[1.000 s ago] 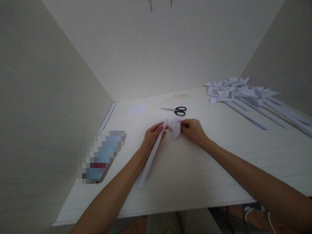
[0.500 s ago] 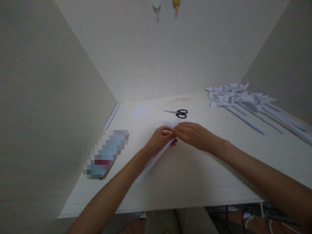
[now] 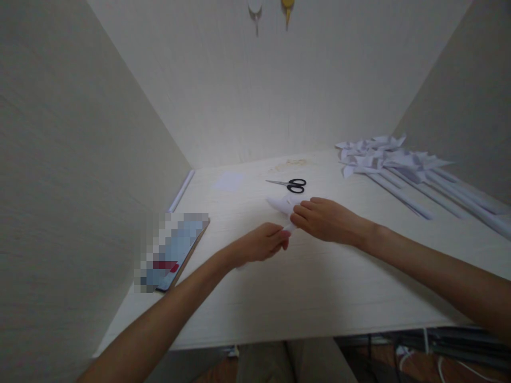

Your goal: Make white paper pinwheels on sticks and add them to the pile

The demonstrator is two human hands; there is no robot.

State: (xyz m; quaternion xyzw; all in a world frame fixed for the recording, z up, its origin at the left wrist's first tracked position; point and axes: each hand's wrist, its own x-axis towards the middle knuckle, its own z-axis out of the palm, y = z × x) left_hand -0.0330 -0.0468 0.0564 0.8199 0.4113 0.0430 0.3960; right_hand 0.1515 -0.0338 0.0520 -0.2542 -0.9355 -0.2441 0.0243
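Observation:
Between both hands is a white paper pinwheel (image 3: 280,204) on a rolled paper stick (image 3: 290,229). My left hand (image 3: 265,242) is closed around the stick, just below the folded head, and covers most of its length. My right hand (image 3: 319,218) is closed at the head's lower right side, its fingers pressed on the paper where head and stick meet. The join itself is hidden behind these fingers. Just beyond the pinwheel lie scissors (image 3: 293,185) with black handles, blades pointing left.
Several finished paper pinwheels (image 3: 393,159) lie piled at the right back. A square paper sheet (image 3: 229,181) is left of the scissors. A rolled paper tube (image 3: 181,190) rests along the left wall, with a phone (image 3: 183,247) nearer me. Walls enclose the white table (image 3: 319,298).
My left hand has slid down the stick, away from the pinwheel's head, and is now wrapped around it. My right hand has shifted slightly right, leaving more of the head showing.

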